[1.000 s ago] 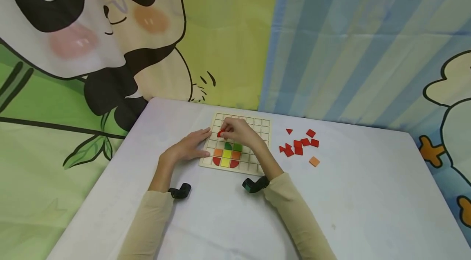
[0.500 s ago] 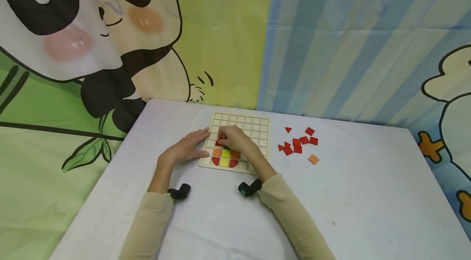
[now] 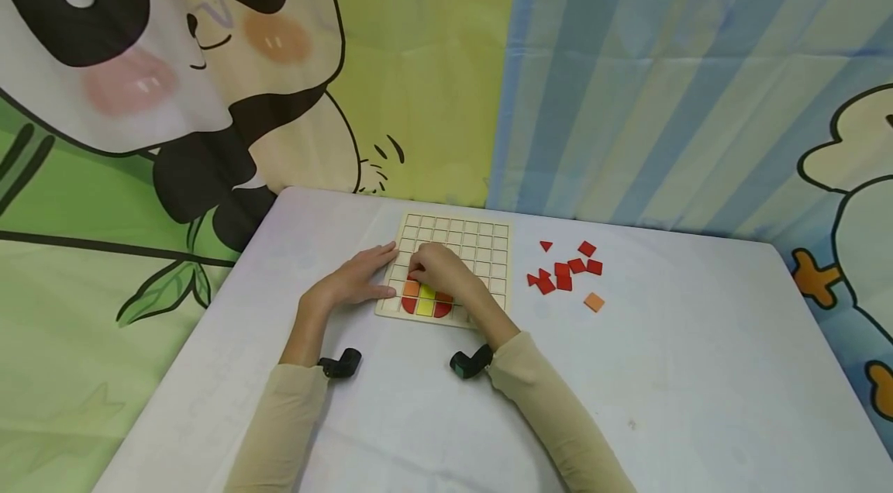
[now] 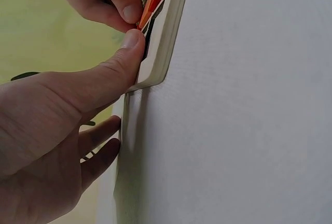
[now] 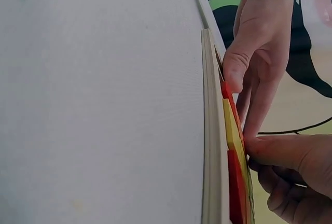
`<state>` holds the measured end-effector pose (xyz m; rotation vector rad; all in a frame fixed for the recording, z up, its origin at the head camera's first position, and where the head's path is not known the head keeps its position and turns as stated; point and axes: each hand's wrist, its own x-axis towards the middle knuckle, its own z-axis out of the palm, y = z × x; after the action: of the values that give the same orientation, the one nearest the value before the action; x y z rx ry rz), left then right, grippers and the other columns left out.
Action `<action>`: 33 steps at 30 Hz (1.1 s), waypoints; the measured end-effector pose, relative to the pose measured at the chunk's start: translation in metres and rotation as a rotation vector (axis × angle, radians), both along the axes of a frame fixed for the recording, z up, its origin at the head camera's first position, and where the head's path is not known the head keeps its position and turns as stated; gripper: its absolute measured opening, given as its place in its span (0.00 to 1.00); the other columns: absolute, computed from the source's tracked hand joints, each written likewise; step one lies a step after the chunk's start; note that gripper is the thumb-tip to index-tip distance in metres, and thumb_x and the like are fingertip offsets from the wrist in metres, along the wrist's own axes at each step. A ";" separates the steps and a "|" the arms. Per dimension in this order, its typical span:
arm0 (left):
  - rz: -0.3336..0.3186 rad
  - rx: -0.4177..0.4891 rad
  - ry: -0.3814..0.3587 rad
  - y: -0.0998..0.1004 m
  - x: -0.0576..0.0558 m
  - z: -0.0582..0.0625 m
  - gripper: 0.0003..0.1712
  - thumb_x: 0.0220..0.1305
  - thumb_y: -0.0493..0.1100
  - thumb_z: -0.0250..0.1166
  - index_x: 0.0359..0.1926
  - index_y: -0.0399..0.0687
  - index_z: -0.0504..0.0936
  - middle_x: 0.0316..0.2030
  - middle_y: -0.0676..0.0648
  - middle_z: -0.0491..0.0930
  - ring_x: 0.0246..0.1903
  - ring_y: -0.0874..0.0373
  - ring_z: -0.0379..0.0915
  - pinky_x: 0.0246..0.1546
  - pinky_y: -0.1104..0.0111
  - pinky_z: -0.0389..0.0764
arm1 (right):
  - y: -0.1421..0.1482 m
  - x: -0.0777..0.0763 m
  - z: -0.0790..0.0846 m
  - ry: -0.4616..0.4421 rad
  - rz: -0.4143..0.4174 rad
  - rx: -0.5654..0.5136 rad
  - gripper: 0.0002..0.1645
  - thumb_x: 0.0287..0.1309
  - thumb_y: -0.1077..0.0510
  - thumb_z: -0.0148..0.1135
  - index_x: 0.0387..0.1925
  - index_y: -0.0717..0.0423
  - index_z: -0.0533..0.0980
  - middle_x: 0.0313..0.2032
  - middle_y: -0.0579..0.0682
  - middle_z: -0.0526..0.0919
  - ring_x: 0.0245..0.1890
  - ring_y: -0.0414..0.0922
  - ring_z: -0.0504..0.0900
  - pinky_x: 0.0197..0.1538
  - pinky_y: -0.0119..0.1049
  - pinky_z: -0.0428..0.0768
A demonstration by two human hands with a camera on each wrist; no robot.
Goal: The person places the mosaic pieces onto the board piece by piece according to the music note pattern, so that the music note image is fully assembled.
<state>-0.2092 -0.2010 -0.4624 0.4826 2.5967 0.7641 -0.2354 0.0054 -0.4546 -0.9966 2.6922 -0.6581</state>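
A wooden grid board (image 3: 492,243) lies on the table with coloured tiles set in its lower left cells. My left hand (image 3: 354,276) rests along the board's left edge, fingers extended, thumb at the lower left corner. My right hand (image 3: 443,270) is bent down over the left cells, its thumb and fingertips pinched together at the board just above the orange tile (image 3: 412,289). The red tile at those fingertips is almost wholly hidden. Below show yellow tiles (image 3: 426,299) and two red rounded tiles (image 3: 443,310). Green tiles are covered by the right hand.
Right of the board lie several loose red squares (image 3: 587,249) and small red triangles (image 3: 546,246). A loose orange square (image 3: 594,301) sits nearer the front. A cartoon-printed cloth (image 3: 432,74) hangs behind the white table (image 3: 698,369).
My right hand has come down and toward me over the board, bringing the red rounded tile to a cell above the orange one. My left hand stays at the edge.
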 end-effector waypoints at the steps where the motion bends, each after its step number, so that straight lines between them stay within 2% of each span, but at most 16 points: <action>1: -0.001 -0.001 0.002 0.000 0.000 0.000 0.49 0.61 0.54 0.67 0.76 0.47 0.51 0.77 0.45 0.46 0.77 0.42 0.39 0.73 0.43 0.50 | -0.001 0.000 0.000 -0.004 0.003 -0.006 0.08 0.62 0.59 0.63 0.30 0.54 0.85 0.31 0.47 0.85 0.30 0.39 0.74 0.39 0.30 0.76; 6: 0.001 0.000 0.004 0.001 0.000 -0.002 0.50 0.61 0.55 0.67 0.76 0.47 0.52 0.77 0.45 0.46 0.76 0.42 0.39 0.73 0.43 0.49 | -0.001 0.002 0.003 -0.004 0.013 -0.003 0.07 0.62 0.60 0.63 0.31 0.55 0.85 0.32 0.47 0.88 0.32 0.40 0.79 0.43 0.31 0.79; 11: 0.006 -0.004 -0.011 0.002 0.001 -0.001 0.50 0.61 0.55 0.67 0.76 0.48 0.51 0.78 0.46 0.45 0.77 0.42 0.39 0.73 0.43 0.49 | 0.007 -0.001 0.007 -0.051 0.033 -0.040 0.09 0.64 0.60 0.60 0.41 0.57 0.85 0.41 0.49 0.88 0.42 0.43 0.83 0.50 0.34 0.81; 14: 0.012 -0.021 -0.017 0.002 0.000 -0.002 0.50 0.61 0.55 0.67 0.76 0.49 0.51 0.78 0.47 0.45 0.77 0.43 0.39 0.73 0.43 0.50 | 0.020 -0.005 0.017 -0.102 0.020 -0.108 0.13 0.66 0.59 0.59 0.48 0.58 0.82 0.44 0.51 0.86 0.44 0.44 0.83 0.49 0.35 0.81; 17: 0.014 -0.039 -0.014 0.002 -0.001 -0.002 0.50 0.61 0.55 0.67 0.76 0.50 0.51 0.78 0.47 0.45 0.77 0.43 0.39 0.73 0.43 0.50 | 0.036 -0.008 0.031 -0.111 -0.011 -0.186 0.15 0.67 0.57 0.58 0.51 0.57 0.81 0.44 0.51 0.86 0.42 0.43 0.82 0.47 0.35 0.81; 21: 0.020 -0.045 -0.019 0.003 -0.003 0.000 0.50 0.61 0.55 0.67 0.76 0.50 0.51 0.78 0.46 0.44 0.77 0.43 0.38 0.73 0.43 0.49 | 0.059 -0.011 0.050 -0.077 -0.056 -0.292 0.15 0.67 0.55 0.57 0.50 0.56 0.81 0.43 0.51 0.86 0.39 0.43 0.81 0.45 0.35 0.81; 26: 0.037 -0.035 -0.026 0.003 -0.003 -0.001 0.50 0.61 0.54 0.67 0.76 0.51 0.50 0.78 0.47 0.44 0.77 0.43 0.37 0.73 0.43 0.50 | 0.077 -0.010 0.065 -0.048 -0.100 -0.379 0.14 0.67 0.54 0.58 0.49 0.55 0.82 0.43 0.50 0.86 0.40 0.43 0.81 0.44 0.36 0.80; 30: 0.041 -0.025 -0.016 0.002 -0.002 -0.003 0.51 0.60 0.54 0.68 0.76 0.51 0.50 0.78 0.46 0.45 0.77 0.42 0.38 0.73 0.42 0.50 | 0.085 -0.005 0.068 -0.036 -0.083 -0.378 0.14 0.67 0.54 0.58 0.49 0.55 0.81 0.43 0.50 0.84 0.42 0.44 0.80 0.46 0.38 0.80; 33: 0.024 -0.027 -0.007 0.002 0.000 -0.004 0.51 0.60 0.54 0.68 0.76 0.49 0.51 0.77 0.45 0.45 0.76 0.41 0.39 0.72 0.42 0.51 | 0.092 0.001 0.063 -0.043 -0.045 -0.339 0.15 0.67 0.55 0.58 0.50 0.57 0.81 0.45 0.51 0.84 0.44 0.45 0.81 0.47 0.38 0.81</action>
<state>-0.2088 -0.1987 -0.4668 0.4410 2.6069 0.7358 -0.2347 0.0978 -0.3911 -0.9814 2.6250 -1.1596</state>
